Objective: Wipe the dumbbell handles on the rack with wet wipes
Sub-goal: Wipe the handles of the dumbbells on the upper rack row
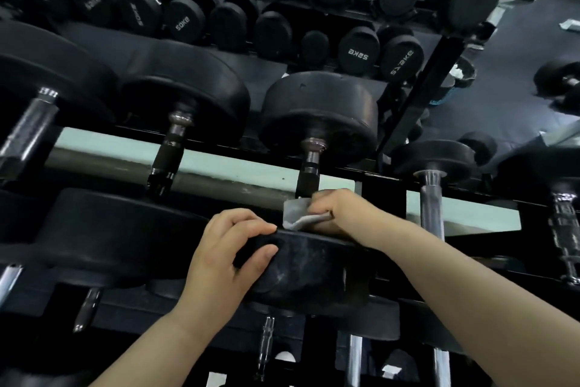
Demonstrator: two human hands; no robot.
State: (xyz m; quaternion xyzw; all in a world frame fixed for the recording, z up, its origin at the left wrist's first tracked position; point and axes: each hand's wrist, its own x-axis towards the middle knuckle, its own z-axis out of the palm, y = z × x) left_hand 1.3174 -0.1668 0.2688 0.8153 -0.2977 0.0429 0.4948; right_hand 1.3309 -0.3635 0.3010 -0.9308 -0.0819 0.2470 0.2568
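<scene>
A black dumbbell lies on the rack at the centre, its metal handle (310, 167) running away from me between a far head (320, 113) and a near head (314, 270). My right hand (342, 211) grips a white wet wipe (296, 214) wrapped round the near end of that handle. My left hand (232, 248) holds the rim of the near head, fingers over its top edge and thumb on its face. The handle's near end is hidden under the wipe and hand.
Neighbouring dumbbells sit close on both sides, with handles at left (169, 151) and right (431, 198). A black rack upright (423, 95) slants up on the right. More dumbbells fill the upper tiers. A loose dumbbell (561, 82) lies on the dark floor.
</scene>
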